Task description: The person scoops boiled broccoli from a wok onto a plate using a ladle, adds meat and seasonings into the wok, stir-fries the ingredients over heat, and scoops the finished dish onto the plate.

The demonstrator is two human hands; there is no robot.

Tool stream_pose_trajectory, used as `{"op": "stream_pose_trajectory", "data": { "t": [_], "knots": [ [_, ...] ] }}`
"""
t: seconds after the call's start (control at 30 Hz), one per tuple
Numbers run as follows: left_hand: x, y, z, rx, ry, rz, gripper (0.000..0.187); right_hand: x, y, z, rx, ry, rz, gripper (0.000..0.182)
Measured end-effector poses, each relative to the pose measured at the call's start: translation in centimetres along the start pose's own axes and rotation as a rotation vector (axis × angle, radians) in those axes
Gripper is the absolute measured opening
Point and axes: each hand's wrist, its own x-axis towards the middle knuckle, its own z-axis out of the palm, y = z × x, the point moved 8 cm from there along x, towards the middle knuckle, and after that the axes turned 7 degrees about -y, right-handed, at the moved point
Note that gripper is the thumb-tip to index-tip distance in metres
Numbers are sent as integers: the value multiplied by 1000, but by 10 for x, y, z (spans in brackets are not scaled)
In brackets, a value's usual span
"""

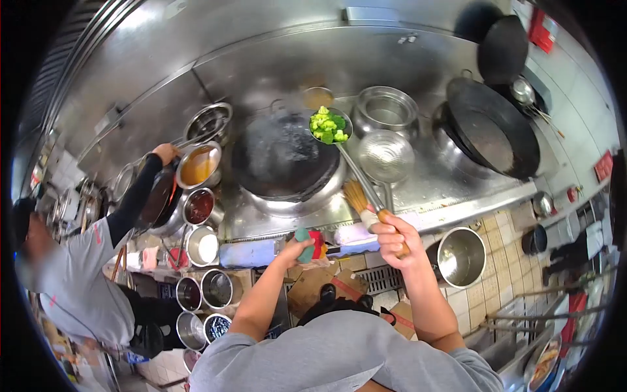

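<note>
My right hand [400, 242] is closed round the wooden end of a long-handled ladle [364, 178]. Bright green broccoli florets [328, 125] fill its bowl, held out by the right edge of a steaming black wok [284, 160]. A bristle brush [355, 196] with a pale binding runs alongside the ladle handle, its grip end at the fingers of the same hand. My left hand [294, 251] grips a folded green cloth [304, 244] in front of the stove edge, with red and yellow fabric right beside it.
A perforated strainer [386, 157] and a metal pot [386, 108] stand right of the wok; a large tilted wok [493, 127] lies farther right. Bowls of sauce [199, 165] line the left. A co-worker [91, 274] reaches over the left burner. A deep pot [461, 257] stands at right.
</note>
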Motion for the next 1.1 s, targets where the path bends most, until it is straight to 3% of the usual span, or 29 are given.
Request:
{"op": "stream_pose_trajectory", "data": {
  "t": [0.07,0.13,0.17,0.2,0.23,0.3,0.47,0.53,0.57,0.67,0.73,0.77,0.87,0.93,1.0,1.1],
  "knots": [
    [-21,52,6,1231,429,350,59,-45,-2,2,-30,-7,-94,30],
    [-35,72,27,1483,389,247,58,-84,13,-1,20,-1,-143,4],
    [-33,74,33,1553,363,122,55,-105,17,-9,-40,43,-226,8],
    [-25,67,32,1641,286,122,52,-127,23,-10,-101,145,-351,23],
    [-19,58,46,1788,98,52,53,-146,31,-13,-135,137,-421,5],
    [20,42,17,1898,81,107,64,-182,52,-14,-199,193,-614,9],
    [37,52,21,2070,-65,226,78,-267,137,-18,-132,233,-1075,15],
    [82,39,-21,2082,-12,192,88,-304,171,-10,-117,303,-1247,19],
    [79,38,-16,2105,-77,186,97,-319,189,-10,-91,273,-1339,22],
    [65,40,5,2143,-145,152,98,-361,237,8,-123,330,-1571,30],
    [58,42,15,2171,-181,104,99,-400,265,9,-101,520,-1823,31],
    [56,42,18,2178,-189,77,100,-408,273,9,-102,513,-1835,31],
    [74,38,9,2186,-156,37,103,-465,306,3,-74,1030,-2067,24],
    [59,49,21,2174,-150,63,94,-501,321,-6,-129,1316,-2059,35],
    [55,51,27,2188,-146,84,87,-533,338,-17,-80,1508,-2038,31],
    [62,51,28,2173,-135,98,88,-580,362,-30,-119,1600,-1995,25]
  ]
}}
